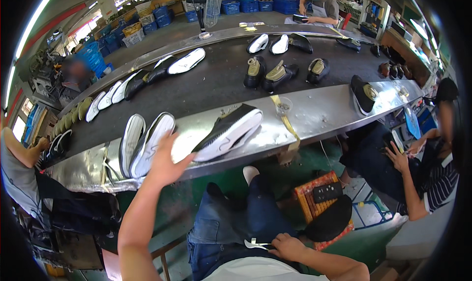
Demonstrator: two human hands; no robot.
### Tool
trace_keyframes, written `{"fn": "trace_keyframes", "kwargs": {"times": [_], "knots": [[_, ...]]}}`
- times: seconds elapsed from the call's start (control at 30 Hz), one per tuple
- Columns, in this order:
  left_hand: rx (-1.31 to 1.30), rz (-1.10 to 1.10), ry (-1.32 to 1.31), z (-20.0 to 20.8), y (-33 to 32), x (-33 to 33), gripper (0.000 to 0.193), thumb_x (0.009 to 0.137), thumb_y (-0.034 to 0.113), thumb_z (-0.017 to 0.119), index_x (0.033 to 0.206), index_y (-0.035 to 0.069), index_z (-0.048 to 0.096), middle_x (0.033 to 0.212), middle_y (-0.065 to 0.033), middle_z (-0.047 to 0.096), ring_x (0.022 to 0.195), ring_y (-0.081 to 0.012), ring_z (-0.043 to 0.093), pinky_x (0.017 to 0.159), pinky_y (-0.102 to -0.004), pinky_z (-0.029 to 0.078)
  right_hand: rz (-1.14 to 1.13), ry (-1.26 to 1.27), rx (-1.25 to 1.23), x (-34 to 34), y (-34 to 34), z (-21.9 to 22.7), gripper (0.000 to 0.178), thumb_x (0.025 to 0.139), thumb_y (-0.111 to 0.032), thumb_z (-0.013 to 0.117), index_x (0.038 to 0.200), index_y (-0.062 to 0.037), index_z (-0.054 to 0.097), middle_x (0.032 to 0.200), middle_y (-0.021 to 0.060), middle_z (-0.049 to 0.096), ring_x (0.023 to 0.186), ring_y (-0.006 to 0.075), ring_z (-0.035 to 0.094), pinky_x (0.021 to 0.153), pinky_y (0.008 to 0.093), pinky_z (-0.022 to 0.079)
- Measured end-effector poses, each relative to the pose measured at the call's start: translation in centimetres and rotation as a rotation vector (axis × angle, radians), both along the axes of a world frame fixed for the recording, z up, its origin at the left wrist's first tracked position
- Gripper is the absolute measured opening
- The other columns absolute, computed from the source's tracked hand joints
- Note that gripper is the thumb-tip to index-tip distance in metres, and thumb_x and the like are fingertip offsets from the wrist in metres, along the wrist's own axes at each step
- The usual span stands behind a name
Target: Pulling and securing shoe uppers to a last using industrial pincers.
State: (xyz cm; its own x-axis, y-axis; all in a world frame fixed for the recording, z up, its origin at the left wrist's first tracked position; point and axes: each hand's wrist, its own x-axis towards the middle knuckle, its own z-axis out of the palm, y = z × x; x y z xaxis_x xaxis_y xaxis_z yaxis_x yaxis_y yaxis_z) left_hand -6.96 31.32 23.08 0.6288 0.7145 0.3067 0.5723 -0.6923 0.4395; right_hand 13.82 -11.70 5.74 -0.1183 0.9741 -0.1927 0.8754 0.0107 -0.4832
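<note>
My left hand (169,159) reaches over the metal ledge of the workbench with its fingers apart. Beside it a white-soled shoe (151,146) leans with its sole facing up, and a second white-soled shoe (132,138) stands against that one. My fingers overlap the nearer shoe's edge; whether they press on it I cannot tell. Right of the hand, close to my thumb, a black shoe with a white sole (231,133) lies on the ledge. Low over my lap, my right hand (290,246) is closed on a small pale two-pronged tool (256,244), perhaps snips.
A dark conveyor belt (216,84) carries several shoes past the metal ledge (319,109). A small clear dish (283,105) sits by yellow tape. People work at left, right and across the belt. A wooden-slatted stool (310,202) stands at my right.
</note>
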Motion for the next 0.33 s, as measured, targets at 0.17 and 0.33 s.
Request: {"fn": "trace_keyframes", "kwargs": {"times": [0.17, 0.33], "knots": [[-0.282, 0.082, 0.332, 0.7, 1.2, 9.4, 0.073, 0.079, 0.055, 0.079, 0.119, -0.005, 0.067, 0.107, -0.0286, 0.071, 0.102, -0.0377, 0.071, 0.090, -0.0439, 0.053, -0.109, -0.006, -0.328, -3.6, -2.4, 1.1, 0.042, 0.089, -0.042, 0.072, 0.106, -0.0040, 0.063, 0.096, 0.0169, 0.067, 0.090, 0.0354, 0.070, 0.081, 0.0444, 0.058], [-0.039, -0.108, -0.114, -3.0, -6.4, 2.4, 0.071, 0.086, 0.042, 0.078, 0.135, -0.006, 0.060, 0.135, -0.0279, 0.062, 0.139, -0.0341, 0.050, 0.120, -0.0364, 0.030, -0.375, 0.768, -0.616, -0.6, -7.1, -5.0, 0.065, 0.087, -0.050, 0.077, 0.135, -0.0134, 0.051, 0.116, 0.0153, 0.073, 0.107, 0.0341, 0.071, 0.091, 0.0418, 0.056]]}}
